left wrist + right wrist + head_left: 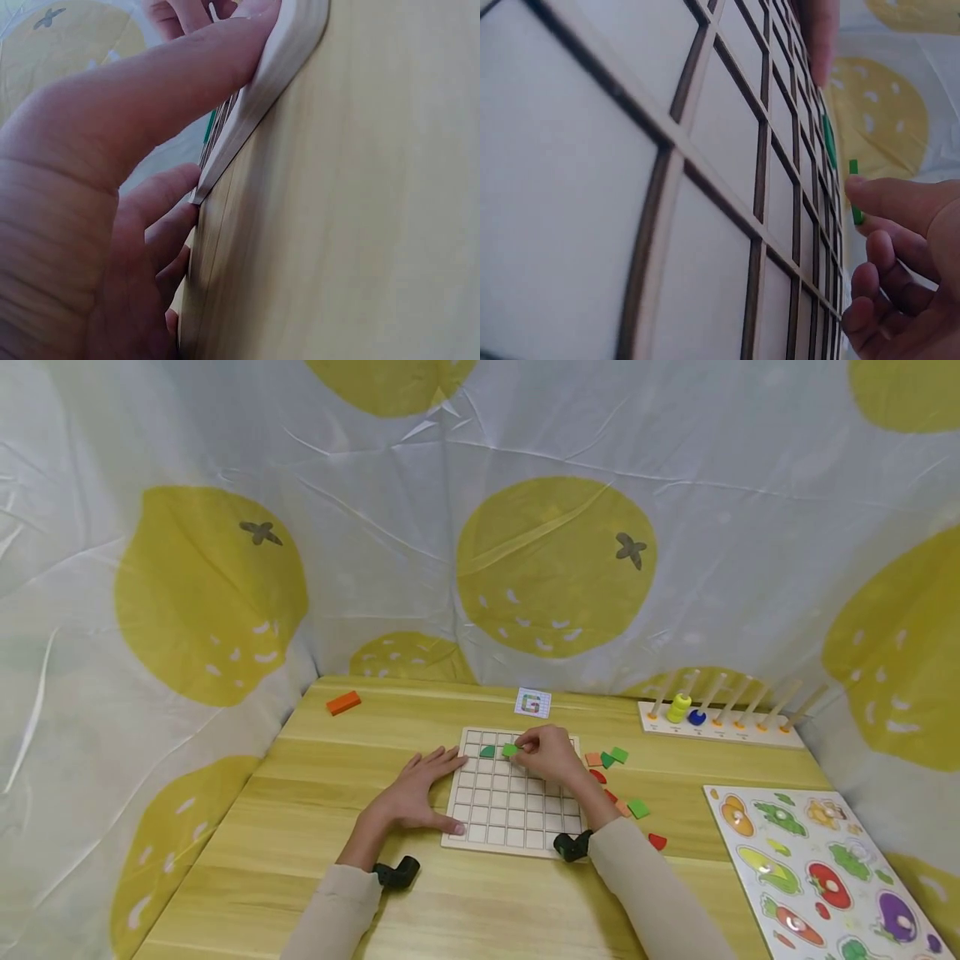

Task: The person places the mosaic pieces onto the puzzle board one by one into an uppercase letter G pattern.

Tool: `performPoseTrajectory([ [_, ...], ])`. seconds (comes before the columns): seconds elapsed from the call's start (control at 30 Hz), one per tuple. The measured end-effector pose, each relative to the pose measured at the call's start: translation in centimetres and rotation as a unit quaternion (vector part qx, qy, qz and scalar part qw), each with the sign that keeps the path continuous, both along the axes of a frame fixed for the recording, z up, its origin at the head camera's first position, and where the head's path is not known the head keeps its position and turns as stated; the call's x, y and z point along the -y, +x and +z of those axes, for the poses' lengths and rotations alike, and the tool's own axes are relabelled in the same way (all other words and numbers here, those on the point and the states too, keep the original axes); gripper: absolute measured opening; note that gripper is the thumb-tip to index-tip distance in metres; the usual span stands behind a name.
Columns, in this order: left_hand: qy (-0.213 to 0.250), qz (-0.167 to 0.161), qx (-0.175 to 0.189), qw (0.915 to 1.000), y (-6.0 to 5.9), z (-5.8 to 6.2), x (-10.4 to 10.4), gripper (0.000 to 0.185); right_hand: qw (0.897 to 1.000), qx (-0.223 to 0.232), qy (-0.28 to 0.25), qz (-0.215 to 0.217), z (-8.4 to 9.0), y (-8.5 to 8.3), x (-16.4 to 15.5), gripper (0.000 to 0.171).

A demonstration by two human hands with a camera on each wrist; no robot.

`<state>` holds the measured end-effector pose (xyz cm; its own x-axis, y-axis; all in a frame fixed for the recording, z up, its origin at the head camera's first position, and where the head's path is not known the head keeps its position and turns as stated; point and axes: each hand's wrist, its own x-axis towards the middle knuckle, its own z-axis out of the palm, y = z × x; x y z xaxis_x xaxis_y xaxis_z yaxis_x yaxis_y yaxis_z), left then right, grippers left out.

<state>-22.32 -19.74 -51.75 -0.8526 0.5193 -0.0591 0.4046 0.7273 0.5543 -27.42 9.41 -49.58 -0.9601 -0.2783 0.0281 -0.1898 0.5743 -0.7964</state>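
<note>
While the left hand (415, 793) lies flat steadying the grid board (501, 822), the right hand (551, 756) pinches a green tile (511, 750) (unlabelled).

Orange block (343, 702), peg rack (720, 725), vegetable puzzle (813, 868).

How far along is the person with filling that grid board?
Barely begun. One dark green tile already sits in the grid board's top row. The right hand pinches a light green tile beside it while the left hand steadies the board. Nearly every cell is empty, and loose tiles wait alongside.
</note>
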Motion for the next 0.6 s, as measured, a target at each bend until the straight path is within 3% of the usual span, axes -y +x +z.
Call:
performPoseTrajectory([
  [0.6, -0.001, 0.002, -0.002, 1.0, 0.0, 0.1, 0.0, 0.115, 1.0, 0.008, 0.023, -0.006, -1.1, -0.7, 1.2, 0.02],
])
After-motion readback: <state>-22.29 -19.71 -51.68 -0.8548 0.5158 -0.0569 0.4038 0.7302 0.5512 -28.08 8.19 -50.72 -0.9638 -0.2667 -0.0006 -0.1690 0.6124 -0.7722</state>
